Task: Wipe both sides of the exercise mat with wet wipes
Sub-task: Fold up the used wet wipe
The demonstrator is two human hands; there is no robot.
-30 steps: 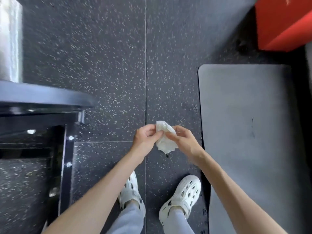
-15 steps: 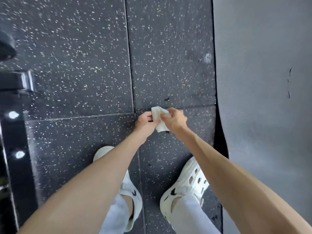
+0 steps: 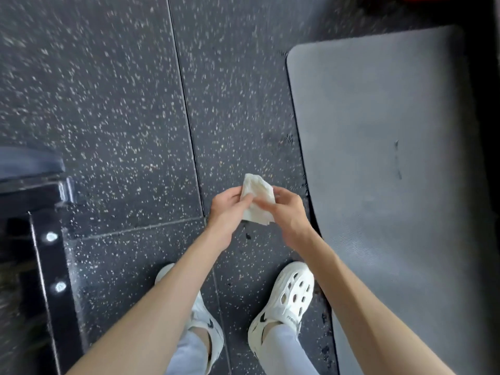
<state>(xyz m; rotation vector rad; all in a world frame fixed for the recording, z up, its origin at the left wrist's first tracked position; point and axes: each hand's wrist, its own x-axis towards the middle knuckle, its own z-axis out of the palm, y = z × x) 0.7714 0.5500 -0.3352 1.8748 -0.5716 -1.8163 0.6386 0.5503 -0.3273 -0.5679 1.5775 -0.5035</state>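
The floor (image 3: 108, 104) is dark rubber-like tile, matt and grainy with pale flecks, and the mat (image 3: 378, 158) on it is grey, matt and foam-like, with a fine ribbed texture. The wipe (image 3: 257, 196) is white, thin, soft and crumpled, while the shoes (image 3: 286, 301) are off-white moulded plastic or foam, smooth with a dull sheen, under pale cloth trousers (image 3: 281, 353). The frame (image 3: 54, 266) is glossy black metal, and the pad (image 3: 29, 161) looks like smooth dark vinyl with a soft shine.
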